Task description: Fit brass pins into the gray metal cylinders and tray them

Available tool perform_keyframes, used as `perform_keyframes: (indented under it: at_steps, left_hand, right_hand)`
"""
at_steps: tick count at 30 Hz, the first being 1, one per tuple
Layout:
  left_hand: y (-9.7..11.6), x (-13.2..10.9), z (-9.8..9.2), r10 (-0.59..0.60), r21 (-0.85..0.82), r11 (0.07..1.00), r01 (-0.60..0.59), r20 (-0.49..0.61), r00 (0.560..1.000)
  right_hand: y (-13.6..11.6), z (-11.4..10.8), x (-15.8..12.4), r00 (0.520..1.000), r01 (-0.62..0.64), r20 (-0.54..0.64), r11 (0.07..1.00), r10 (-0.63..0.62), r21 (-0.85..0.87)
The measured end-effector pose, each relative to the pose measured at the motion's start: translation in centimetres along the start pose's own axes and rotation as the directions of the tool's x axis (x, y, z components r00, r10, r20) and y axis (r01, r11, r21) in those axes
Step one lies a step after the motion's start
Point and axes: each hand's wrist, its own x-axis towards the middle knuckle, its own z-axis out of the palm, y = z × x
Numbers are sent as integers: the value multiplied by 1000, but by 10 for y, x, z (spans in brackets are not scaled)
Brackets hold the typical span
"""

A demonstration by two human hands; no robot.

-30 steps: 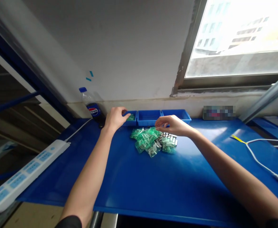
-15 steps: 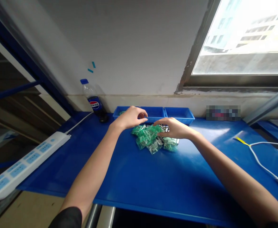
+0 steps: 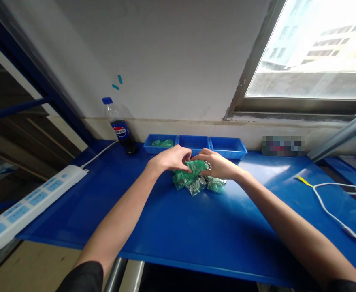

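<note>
Over a small pile on the blue table, my left hand [image 3: 174,158] and my right hand [image 3: 216,163] meet almost fingertip to fingertip. Between them is a green see-through plastic packet [image 3: 195,165] with small silvery pieces in or beside it. Fingers and thumbs of both hands curl round its edges; the exact contact is partly hidden. Under the hands lie more packets, among them a clear one with metal-looking pieces [image 3: 196,186] and a green one [image 3: 216,185]. Behind the hands, the left blue tray [image 3: 153,150] holds several green packets [image 3: 163,143].
A middle blue tray [image 3: 193,138] and a right blue tray [image 3: 229,154] continue the row along the wall. A cola bottle [image 3: 121,130] stands left of them. On the left is a white power strip [image 3: 33,207]; on the right lies a white cable [image 3: 326,207] with a yellow tie.
My left hand has come right and slightly down from before the left tray to the pile. My right hand has closed on a green packet. The view has shifted slightly.
</note>
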Motion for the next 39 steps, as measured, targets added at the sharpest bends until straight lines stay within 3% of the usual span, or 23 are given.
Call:
perform_keyframes:
  at_steps: [4,8,14,21,25,28,31,34,36,39]
  left_hand:
    - [-1,2,-1,58,-150,986,-70,-82,995]
    - [1,3,-2,148,-296,937,-187,-147,978]
    - [4,2,-3,147,-425,874,-233,-225,963]
    - [4,-4,-15,82,-435,882,-180,-234,969]
    - [-5,-10,-26,23,-404,902,-156,-315,949]
    - [-21,-15,-34,-62,-293,952,-88,-466,882]
    - [-41,-16,-37,-131,-129,990,64,-627,768]
    - [-55,-15,-35,-182,-77,981,178,-682,709]
    - [-56,-13,-33,-187,-59,978,198,-654,733]
    - [-47,-12,-31,-133,-52,991,125,-557,820]
  right_hand:
    - [-1,-10,0,989,-103,-75,964,124,247]
    - [-3,-21,-2,965,-202,-24,800,261,565]
    - [-9,-27,-2,961,-142,-68,687,269,713]
    - [-11,-24,0,944,-221,-50,736,327,641]
    - [-9,-24,0,941,-218,-70,749,332,626]
    - [-5,-24,0,942,-212,-74,752,328,624]
    - [0,-22,0,939,-217,-76,751,335,624]
    - [4,-20,0,940,-229,-87,799,330,556]
    - [6,-20,-1,944,-234,-113,869,311,436]
    - [6,-20,-3,974,-173,-108,958,201,229]
